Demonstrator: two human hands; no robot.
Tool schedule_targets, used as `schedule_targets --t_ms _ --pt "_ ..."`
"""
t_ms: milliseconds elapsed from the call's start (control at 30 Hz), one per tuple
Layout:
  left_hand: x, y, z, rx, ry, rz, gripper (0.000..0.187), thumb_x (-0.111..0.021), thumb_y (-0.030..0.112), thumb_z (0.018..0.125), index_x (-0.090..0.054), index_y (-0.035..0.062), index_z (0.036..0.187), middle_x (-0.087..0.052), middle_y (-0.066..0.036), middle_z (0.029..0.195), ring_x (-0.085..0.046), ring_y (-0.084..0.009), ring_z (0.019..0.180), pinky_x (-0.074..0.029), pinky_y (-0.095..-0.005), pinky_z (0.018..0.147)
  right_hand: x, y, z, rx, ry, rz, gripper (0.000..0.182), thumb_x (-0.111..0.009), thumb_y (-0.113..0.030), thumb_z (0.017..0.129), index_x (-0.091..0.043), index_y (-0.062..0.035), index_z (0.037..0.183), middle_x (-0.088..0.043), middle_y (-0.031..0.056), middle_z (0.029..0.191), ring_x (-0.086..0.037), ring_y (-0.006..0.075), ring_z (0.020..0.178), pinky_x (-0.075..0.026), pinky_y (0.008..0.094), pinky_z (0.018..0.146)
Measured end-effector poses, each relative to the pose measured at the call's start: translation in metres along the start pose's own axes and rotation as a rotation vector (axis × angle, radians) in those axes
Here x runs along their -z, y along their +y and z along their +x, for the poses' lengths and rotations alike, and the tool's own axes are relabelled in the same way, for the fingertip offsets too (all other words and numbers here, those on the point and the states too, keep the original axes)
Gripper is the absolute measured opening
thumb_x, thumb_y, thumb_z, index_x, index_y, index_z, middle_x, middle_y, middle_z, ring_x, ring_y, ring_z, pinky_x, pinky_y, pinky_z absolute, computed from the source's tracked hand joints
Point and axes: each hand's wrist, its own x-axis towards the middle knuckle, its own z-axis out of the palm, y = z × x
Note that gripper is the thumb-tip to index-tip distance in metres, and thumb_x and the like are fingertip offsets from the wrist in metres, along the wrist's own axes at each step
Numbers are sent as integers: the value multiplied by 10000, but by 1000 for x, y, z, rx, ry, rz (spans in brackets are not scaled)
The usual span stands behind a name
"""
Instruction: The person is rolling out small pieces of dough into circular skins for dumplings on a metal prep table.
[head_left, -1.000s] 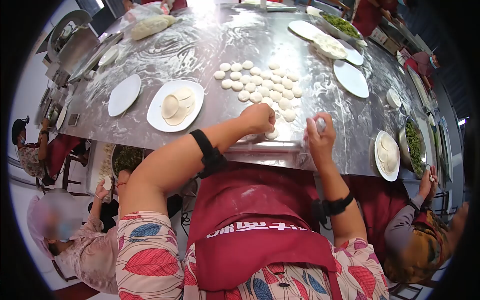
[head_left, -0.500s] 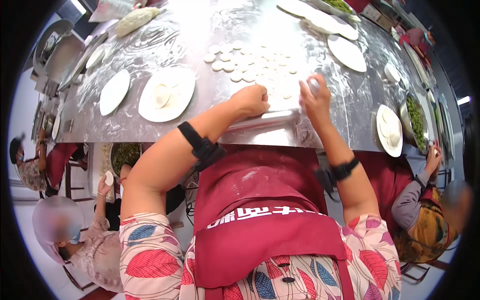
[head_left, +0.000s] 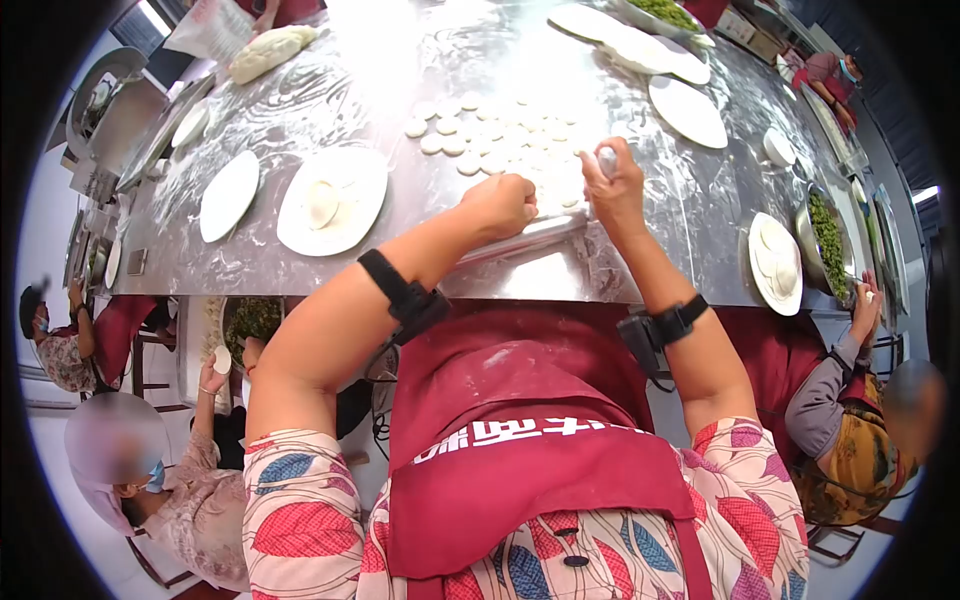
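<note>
My left hand (head_left: pixel 503 206) is curled closed, low over the near part of the floured metal table (head_left: pixel 420 225). Whatever its fingers grip is hidden. Just to its right, my right hand (head_left: pixel 617 190) is wrapped round a rolling pin (head_left: pixel 606 158), whose pale rounded end shows above the fingers. Beyond both hands lie several small flat dough rounds (head_left: pixel 468 165), some overlapping. Glare washes out part of them.
Left of my arms is a white plate (head_left: pixel 292 232) holding dough wrappers, with another white plate (head_left: pixel 228 200) beside it. A plate with wrappers (head_left: pixel 760 285) and a bowl of green filling (head_left: pixel 828 240) stand right. A large dough piece (head_left: pixel 270 55) lies far left. Co-workers sit on both sides.
My right hand has moved a little left, closer to my left hand, still gripping the rolling pin. My left hand stays closed in nearly the same place.
</note>
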Motion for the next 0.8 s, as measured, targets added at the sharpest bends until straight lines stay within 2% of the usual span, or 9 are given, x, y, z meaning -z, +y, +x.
schedule_targets --t_ms 133,200,267,367,467,567,600,733,800 --pt "2 -1 0 -107 -122 -36 132 -654 108 732 -661 14 824 -656 -138 729 -636 -233 690 -496 -349 665 21 -16 -23 -49 -36 -8 159 -622 -54 858 -469 -60 901 -516 41 626 -517 92 485 -409 252 424" --pt "0 -7 -13 44 -112 -245 126 -657 110 737 -664 15 820 -659 -133 726 -639 -225 680 -499 -346 664 43 -16 -72 -51 -25 112 149 -598 -11 863 -457 -43 899 -521 40 667 -542 88 506 -436 237 430" --pt "-2 -10 -15 217 -184 -421 126 -659 122 745 -685 26 822 -665 -124 722 -653 -208 686 -506 -341 670 43 -19 -74 -39 -13 99 147 -598 -18 863 -458 -52 891 -515 29 638 -535 83 509 -421 233 433" --pt "7 9 -14 105 -96 -34 143 -663 134 751 -704 37 848 -675 -143 749 -667 -233 727 -510 -350 688 19 -13 -28 -23 19 -28 156 -622 -65 860 -467 -65 877 -515 32 594 -510 99 489 -402 253 435" --pt "0 7 0 62 0 63 163 -674 152 746 -714 46 863 -681 -158 781 -668 -269 748 -509 -362 693 -3 4 7 15 -6 -76 166 -633 -77 846 -472 -59 885 -553 74 599 -508 131 473 -404 279 437" --pt "3 4 1 -72 -109 1 169 -687 158 738 -708 46 863 -680 -161 788 -661 -297 756 -505 -373 694 13 -13 -14 -70 -11 -59 173 -633 -71 850 -465 -61 892 -542 58 595 -525 120 488 -412 266 435" --pt "2 5 -5 -152 -57 63 159 -693 147 729 -698 37 844 -677 -151 766 -661 -278 735 -506 -359 689 22 -18 -30 -76 -11 -32 169 -626 -59 853 -463 -62 895 -537 48 600 -530 111 496 -414 257 433" --pt "0 -9 -12 65 -69 -188 134 -703 119 707 -677 22 797 -669 -149 752 -651 -239 707 -502 -336 672 42 -21 -73 -26 -4 49 151 -600 -22 861 -461 -64 903 -524 23 620 -533 87 510 -414 234 428" --pt "-3 -15 -11 52 -99 -218 139 -696 126 720 -676 20 808 -668 -152 753 -649 -251 707 -499 -344 668 37 -19 -62 -47 3 43 147 -595 -21 861 -464 -66 910 -527 24 625 -530 86 508 -413 238 428"
